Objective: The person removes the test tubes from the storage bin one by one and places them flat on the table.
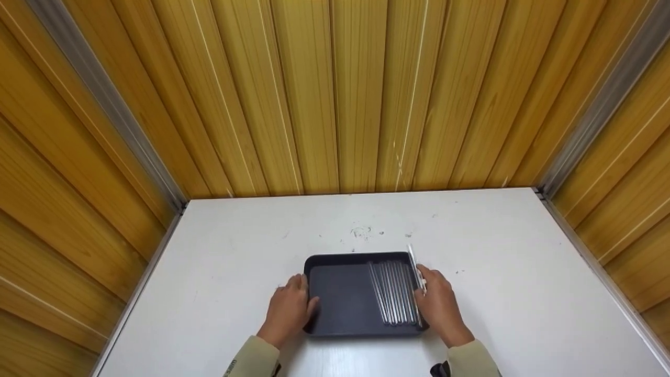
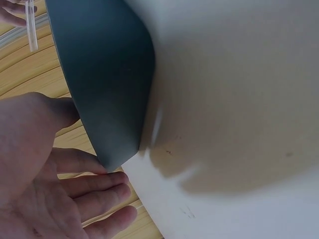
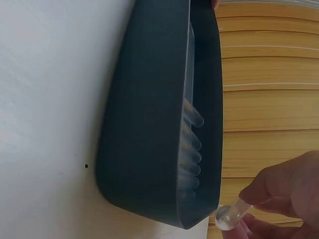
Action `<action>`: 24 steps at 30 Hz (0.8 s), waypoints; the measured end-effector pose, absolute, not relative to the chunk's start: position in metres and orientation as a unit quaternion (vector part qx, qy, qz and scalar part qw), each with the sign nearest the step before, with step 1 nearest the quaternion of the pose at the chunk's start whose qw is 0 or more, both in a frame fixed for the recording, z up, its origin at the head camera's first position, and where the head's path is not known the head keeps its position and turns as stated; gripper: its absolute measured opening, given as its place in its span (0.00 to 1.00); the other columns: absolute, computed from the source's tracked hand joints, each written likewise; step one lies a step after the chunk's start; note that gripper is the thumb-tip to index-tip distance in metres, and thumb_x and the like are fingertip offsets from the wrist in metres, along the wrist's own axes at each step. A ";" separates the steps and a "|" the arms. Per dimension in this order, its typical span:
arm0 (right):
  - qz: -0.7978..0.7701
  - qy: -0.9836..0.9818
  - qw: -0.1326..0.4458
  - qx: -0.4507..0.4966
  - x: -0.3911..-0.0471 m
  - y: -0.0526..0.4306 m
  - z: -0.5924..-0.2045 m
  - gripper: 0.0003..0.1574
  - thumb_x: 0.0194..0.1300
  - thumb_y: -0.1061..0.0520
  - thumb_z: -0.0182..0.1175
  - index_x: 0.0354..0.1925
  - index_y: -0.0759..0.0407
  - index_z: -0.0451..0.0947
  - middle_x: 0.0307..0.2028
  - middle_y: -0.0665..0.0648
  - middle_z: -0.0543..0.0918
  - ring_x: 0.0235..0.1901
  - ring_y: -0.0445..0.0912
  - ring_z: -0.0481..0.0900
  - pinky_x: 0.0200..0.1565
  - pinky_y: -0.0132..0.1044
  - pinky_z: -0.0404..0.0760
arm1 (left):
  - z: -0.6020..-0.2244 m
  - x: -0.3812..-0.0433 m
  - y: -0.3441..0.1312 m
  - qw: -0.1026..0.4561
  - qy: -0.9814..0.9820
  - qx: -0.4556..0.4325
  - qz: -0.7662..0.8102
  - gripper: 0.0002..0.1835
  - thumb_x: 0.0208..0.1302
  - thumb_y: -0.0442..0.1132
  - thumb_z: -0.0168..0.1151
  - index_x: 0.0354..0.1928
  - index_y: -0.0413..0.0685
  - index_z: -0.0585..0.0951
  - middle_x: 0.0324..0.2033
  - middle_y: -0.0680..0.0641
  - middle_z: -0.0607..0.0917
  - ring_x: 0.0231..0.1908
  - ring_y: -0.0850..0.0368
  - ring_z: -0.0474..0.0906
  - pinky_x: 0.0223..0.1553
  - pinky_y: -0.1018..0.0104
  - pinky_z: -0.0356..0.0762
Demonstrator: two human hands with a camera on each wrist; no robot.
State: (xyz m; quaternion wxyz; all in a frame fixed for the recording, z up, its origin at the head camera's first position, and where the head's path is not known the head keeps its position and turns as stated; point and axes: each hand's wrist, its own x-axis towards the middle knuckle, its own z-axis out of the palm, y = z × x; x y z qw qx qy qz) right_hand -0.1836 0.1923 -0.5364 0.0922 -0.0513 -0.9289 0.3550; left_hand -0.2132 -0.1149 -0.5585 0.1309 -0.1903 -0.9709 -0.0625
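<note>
A dark shallow tray (image 1: pixel 340 298) sits on the white table, with several clear test tubes (image 1: pixel 392 293) lying side by side in its right part. My left hand (image 1: pixel 289 309) holds the tray's left wall, thumb over the rim and fingers outside; the left wrist view shows those fingers (image 2: pixel 102 191) by the tray corner. At the right rim, my right hand (image 1: pixel 438 303) pinches another clear test tube (image 1: pixel 411 255), which slants along that edge. Its round end (image 3: pixel 228 218) shows near the tray corner in the right wrist view.
The white table (image 1: pixel 251 235) carries small dark marks behind the tray. Yellow wood-patterned panels (image 1: pixel 356 104) rise at the back and both sides, with grey metal strips (image 1: pixel 581 110) at the corners.
</note>
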 end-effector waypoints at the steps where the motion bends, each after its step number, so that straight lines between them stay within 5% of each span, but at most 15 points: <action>1: 0.350 -0.930 0.095 -0.051 -0.184 0.193 -0.537 0.33 0.57 0.72 0.58 0.63 0.70 0.69 0.47 0.67 0.80 0.40 0.51 0.79 0.42 0.46 0.80 | -0.559 -0.213 -0.115 0.132 -0.971 -0.191 -0.064 0.31 0.63 0.50 0.64 0.56 0.28 0.76 0.49 0.35 0.80 0.44 0.43 0.83 0.44 0.50 0.81; 24: 0.320 -0.940 0.106 -0.056 -0.184 0.208 -0.548 0.31 0.57 0.72 0.59 0.61 0.72 0.70 0.44 0.69 0.79 0.42 0.58 0.80 0.46 0.53 0.79 | -0.561 -0.213 -0.116 0.140 -0.969 -0.194 -0.061 0.31 0.62 0.50 0.65 0.56 0.28 0.77 0.49 0.36 0.81 0.43 0.43 0.83 0.43 0.51 0.81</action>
